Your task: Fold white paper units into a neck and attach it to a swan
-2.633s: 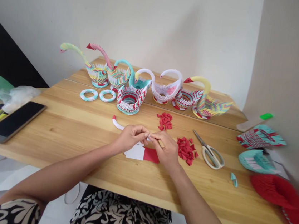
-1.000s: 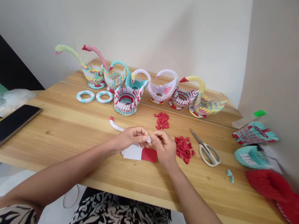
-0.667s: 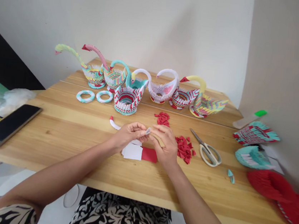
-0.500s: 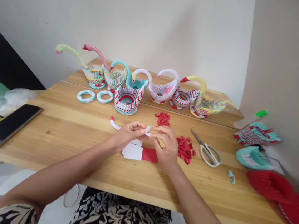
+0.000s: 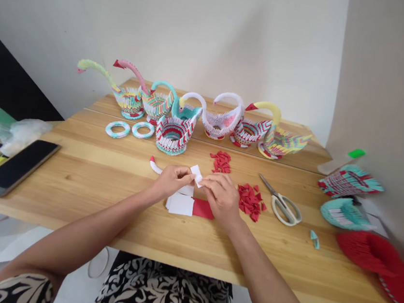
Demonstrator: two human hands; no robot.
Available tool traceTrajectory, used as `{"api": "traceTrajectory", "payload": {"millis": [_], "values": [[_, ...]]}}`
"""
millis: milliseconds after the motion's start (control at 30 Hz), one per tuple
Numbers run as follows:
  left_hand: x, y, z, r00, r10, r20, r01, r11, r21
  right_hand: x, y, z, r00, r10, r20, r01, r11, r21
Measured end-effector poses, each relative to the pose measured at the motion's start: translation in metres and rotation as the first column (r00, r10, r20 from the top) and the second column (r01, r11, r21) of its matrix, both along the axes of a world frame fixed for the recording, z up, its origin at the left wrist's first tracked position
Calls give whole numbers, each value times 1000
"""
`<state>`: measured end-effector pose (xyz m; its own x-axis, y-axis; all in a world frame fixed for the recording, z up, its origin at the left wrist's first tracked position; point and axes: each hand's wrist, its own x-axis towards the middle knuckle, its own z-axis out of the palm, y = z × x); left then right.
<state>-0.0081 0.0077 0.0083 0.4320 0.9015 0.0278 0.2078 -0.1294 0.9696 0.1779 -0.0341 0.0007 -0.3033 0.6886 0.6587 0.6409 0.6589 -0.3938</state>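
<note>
Between my two hands is a small piece of white paper, partly hidden by the fingers. My left hand pinches its left side, and my right hand pinches its right side. Under them on the table lie a stack of white paper pieces and a red paper piece beside it. Behind my left hand shows a curved white paper neck with a red tip. Small folded red pieces form one pile beyond my right hand and another pile to its right.
Several folded-paper swans stand along the table's back, with two paper rings at their left. Scissors lie at right, near more paper parts and a red paper piece. A phone rests at left.
The white paper, a narrow folded shape before, now shows a wider, flatter face between my fingers. Both hands remain in nearly the same place, with the fingers drawn in more.
</note>
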Motion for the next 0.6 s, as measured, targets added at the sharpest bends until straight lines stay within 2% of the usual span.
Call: {"api": "traceTrajectory", "payload": {"millis": [133, 300, 367, 467, 600], "values": [[1, -2, 0, 1000, 11, -15, -10, 1000, 29, 1, 3, -1, 998, -28, -52, 26, 999, -24], [3, -5, -1, 997, 42, -64, -27, 974, 224, 0, 4, -2, 968, -82, -235, 44, 985, -166], [3, -5, -1, 998, 37, -56, -20, 961, 275, -1, 4, -2, 940, -125, -317, 29, 957, -290], [3, -6, -1, 1000, 21, -19, -15, 953, 304, -3, 3, -2, 890, -206, -406, -17, 877, -480], [3, -6, -1, 1000, 1, 9, -4, 948, 319, -3, 3, -5, 835, -261, -484, -84, 809, -582]]}}
